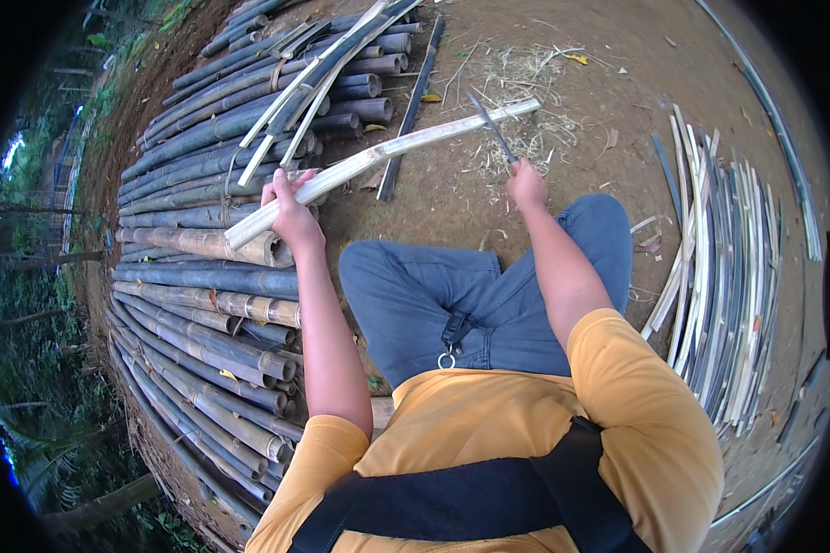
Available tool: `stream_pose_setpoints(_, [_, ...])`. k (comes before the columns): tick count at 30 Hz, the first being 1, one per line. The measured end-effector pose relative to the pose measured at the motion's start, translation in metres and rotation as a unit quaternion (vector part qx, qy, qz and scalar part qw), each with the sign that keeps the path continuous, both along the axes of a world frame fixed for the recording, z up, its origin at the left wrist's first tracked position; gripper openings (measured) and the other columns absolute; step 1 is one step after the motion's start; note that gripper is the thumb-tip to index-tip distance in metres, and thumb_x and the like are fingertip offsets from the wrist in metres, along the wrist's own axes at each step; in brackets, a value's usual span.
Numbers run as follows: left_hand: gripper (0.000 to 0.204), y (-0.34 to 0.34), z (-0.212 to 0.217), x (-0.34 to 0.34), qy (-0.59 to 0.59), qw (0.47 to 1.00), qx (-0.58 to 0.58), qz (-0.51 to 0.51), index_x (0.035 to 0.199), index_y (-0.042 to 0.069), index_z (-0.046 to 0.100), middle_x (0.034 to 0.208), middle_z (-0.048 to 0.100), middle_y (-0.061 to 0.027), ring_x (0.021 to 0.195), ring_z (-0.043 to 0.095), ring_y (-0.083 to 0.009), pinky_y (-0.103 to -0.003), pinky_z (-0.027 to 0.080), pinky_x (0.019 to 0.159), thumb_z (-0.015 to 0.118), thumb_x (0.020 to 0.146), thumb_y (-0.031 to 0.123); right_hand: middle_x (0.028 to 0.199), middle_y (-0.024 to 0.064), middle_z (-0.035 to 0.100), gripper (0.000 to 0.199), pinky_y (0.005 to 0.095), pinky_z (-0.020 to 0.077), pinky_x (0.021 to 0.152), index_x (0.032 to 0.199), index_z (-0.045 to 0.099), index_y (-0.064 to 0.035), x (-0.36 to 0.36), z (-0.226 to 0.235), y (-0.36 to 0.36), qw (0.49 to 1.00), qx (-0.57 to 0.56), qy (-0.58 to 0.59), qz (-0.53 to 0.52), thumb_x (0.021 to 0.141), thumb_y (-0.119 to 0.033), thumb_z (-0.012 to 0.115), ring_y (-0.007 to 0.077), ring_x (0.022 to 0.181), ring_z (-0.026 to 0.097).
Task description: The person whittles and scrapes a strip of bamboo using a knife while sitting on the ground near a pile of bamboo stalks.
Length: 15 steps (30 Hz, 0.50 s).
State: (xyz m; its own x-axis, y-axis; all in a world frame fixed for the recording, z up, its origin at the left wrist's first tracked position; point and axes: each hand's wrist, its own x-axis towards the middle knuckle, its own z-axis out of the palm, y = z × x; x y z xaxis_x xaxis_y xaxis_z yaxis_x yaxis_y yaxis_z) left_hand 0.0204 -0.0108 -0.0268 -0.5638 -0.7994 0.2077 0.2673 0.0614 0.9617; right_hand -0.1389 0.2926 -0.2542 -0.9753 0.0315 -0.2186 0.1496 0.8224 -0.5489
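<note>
My left hand (pixel 290 214) is closed around the near end of a long, pale split bamboo strip (pixel 378 157), which slants up and away to the right. In my right hand (pixel 527 187) is the handle of a knife (pixel 492 126) with a narrow dark blade. The blade crosses the strip close to its far end; whether it touches the wood I cannot tell. Thin bamboo shavings (pixel 516 101) lie scattered on the soil beneath and beyond that end.
A big stack of bamboo poles (pixel 212 221) fills the left side, with several split strips (pixel 327 74) resting on top. One dark bamboo strip (pixel 413 111) lies beside the stack. To the right is a bundle of cut strips (pixel 729 286) on the bare ground.
</note>
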Motion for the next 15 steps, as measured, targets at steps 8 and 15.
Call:
stream_pose_setpoints(8, [0.031,-0.003,-0.003,0.003,0.014,1.0,-0.02,0.003,0.077,0.005,0.049,0.075,0.065,-0.0122,0.083,0.071,-0.026,-0.037,0.047,0.086,0.056,0.1,0.025,0.105,0.0172,0.069,0.025,0.052,0.0525,0.085,0.114,0.059,-0.0134,0.005,0.035,-0.011,0.997,0.02,-0.035,0.067,0.096,-0.03,0.052,0.0386,0.101,0.066])
stream_pose_setpoints(15, [0.032,0.004,0.0,0.002,0.012,1.0,-0.011,-0.006,0.076,0.006,0.048,0.075,0.064,-0.0105,0.084,0.071,-0.0251,-0.035,0.047,0.086,0.056,0.101,0.025,0.101,0.0188,0.07,0.024,0.0523,0.0527,0.084,0.113,0.059,-0.0159,-0.014,-0.015,0.007,0.997,-0.005,-0.032,-0.074,0.096,-0.032,0.053,0.0394,0.098,0.067])
